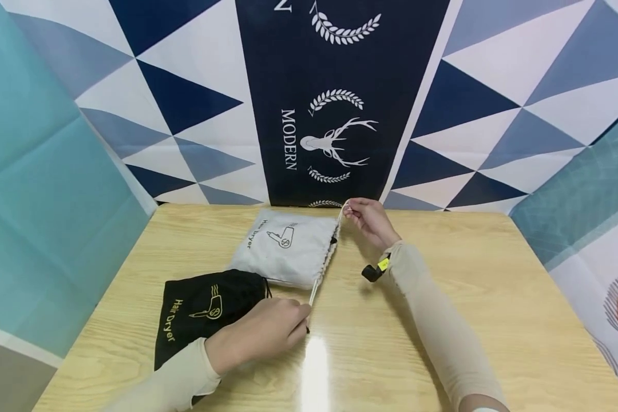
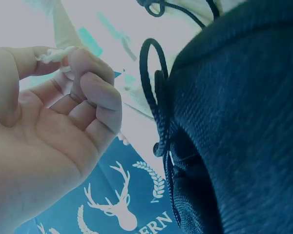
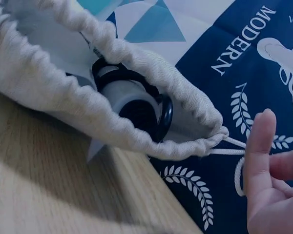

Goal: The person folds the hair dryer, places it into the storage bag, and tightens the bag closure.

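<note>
A white drawstring bag (image 1: 283,252) printed with a hair dryer and "Hair Dryer" lies on the table, its gathered mouth facing right. My left hand (image 1: 265,332) pinches the white cord (image 1: 314,292) at the near end of the mouth. At the far end, my right hand (image 1: 372,222) pinches the other cord (image 3: 228,146) between thumb and finger. The gathered mouth (image 3: 127,131) gapes in the right wrist view, showing a grey and black object (image 3: 132,105) inside, most of it hidden.
A black drawstring bag (image 1: 185,303) with a gold hair dryer print lies at the left, partly under my left forearm; its black cord (image 2: 154,92) loops out. The wooden table (image 1: 468,274) ends at a patterned backdrop (image 1: 350,114).
</note>
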{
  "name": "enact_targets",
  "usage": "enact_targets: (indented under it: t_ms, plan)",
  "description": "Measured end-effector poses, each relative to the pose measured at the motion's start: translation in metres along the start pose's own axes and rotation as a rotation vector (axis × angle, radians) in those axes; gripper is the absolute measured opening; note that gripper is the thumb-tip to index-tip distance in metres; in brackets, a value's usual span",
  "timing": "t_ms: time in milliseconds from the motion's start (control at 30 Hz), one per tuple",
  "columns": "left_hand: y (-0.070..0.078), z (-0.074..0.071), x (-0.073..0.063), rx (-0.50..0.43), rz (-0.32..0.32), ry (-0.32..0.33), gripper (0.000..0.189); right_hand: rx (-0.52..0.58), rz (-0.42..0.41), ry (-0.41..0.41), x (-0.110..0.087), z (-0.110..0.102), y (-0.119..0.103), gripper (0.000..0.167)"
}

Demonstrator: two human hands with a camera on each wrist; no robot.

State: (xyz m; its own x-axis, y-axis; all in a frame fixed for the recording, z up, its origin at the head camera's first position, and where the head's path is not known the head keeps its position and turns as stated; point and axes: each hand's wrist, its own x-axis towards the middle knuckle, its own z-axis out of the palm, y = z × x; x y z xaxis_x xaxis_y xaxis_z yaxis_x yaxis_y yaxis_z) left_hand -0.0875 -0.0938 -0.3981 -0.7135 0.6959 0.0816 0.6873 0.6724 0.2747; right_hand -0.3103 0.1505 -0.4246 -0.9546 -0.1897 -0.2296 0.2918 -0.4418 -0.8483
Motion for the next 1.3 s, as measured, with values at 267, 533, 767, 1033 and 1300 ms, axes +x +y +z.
enact_targets:
  t_ms: [267, 533, 767, 1033, 1300]
  plan:
    - [0.005, 0.002, -0.013, 0.006, 0.031, 0.005, 0.021, -0.076, -0.028, 0.082, -0.003, 0.009, -0.001, 0.021]
    - [0.006, 0.006, -0.022, 0.064, 0.045, 0.018, 0.021, -0.083, -0.028, 0.065, 0.003, 0.005, -0.004, 0.025]
    - [0.006, 0.010, -0.028, 0.108, 0.043, 0.021, 0.022, -0.067, 0.031, 0.151, 0.011, 0.002, -0.007, 0.016]
    - [0.013, 0.011, -0.045, 0.167, 0.080, -0.038, 0.024, -0.082, 0.035, 0.225, 0.008, 0.000, -0.010, 0.018]
    - [0.017, 0.018, -0.068, 0.237, 0.161, 0.067, 0.029, -0.082, -0.026, 0.239, 0.013, -0.001, -0.010, 0.015]
